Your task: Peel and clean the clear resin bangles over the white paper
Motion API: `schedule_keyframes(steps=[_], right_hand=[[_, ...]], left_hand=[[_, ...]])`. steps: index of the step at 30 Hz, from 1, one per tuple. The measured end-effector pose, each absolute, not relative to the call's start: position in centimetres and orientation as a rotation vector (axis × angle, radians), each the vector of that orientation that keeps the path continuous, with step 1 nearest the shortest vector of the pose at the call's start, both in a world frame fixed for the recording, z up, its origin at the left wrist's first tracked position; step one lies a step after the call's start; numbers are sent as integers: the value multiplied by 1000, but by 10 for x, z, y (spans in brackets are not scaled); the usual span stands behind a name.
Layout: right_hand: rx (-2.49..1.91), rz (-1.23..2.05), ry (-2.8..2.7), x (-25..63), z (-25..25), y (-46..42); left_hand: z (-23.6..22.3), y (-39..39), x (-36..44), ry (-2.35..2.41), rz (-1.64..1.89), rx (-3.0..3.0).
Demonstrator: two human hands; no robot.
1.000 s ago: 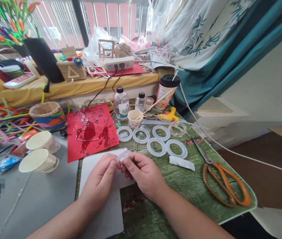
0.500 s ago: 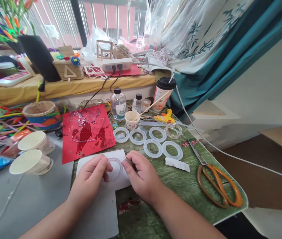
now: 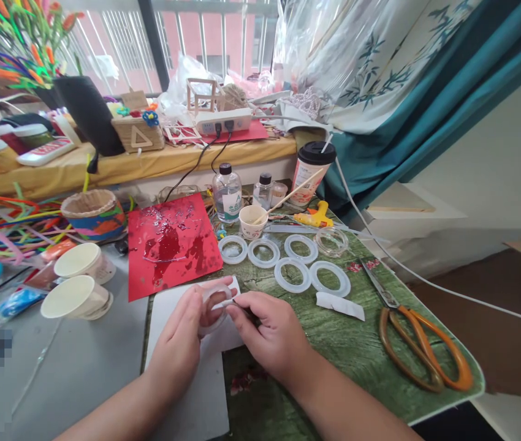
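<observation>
Slipping under pressure, the slim piece (image 3: 222, 304) the right hand (image 3: 272, 329) pinches could scratch the ring (image 3: 211, 329) the left hand (image 3: 181, 335) grips.

daylight comes through a barred window (image 3: 237, 43) beside a teal curtain (image 3: 393, 153) and pale wall (image 3: 504, 184).

Readable text: 1 letter at most | clear bottle (image 3: 227, 195): on its label (image 3: 231, 204) I take 1 green mark for an A, the smaller green print blurs on me | small paper cup (image 3: 252, 228): red marks, illegible to me | black-lidded cup (image 3: 307, 177): print, illegible | white pack (image 3: 45, 152): red lettering I can't read
</observation>
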State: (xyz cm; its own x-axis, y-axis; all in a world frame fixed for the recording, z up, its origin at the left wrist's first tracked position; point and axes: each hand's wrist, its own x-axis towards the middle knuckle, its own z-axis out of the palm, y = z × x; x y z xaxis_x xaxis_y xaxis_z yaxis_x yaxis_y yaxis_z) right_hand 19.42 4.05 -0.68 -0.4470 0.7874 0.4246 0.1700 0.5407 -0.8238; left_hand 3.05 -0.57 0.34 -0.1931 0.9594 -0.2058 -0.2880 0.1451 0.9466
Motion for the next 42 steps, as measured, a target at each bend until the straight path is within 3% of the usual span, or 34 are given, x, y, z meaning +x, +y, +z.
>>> schedule_keyframes(steps=[10,21,25,30,42], right_hand=[[-743,598,-2152,193,-3,35],[-849,650,-1976,197,-2,38],[-549,612,-2158,196,-3,38],[-667,594,-2100,195,-4,37],[-446,480,-2293,194,-4,33]], left_hand=[[-1,-15,34,1261,1161,890],[-7,-16,35,1243,1189,805],[-3,-14,36,1209,1157,767],[5,-15,37,1055,1110,732],[10,-15,42,855,1127,396]])
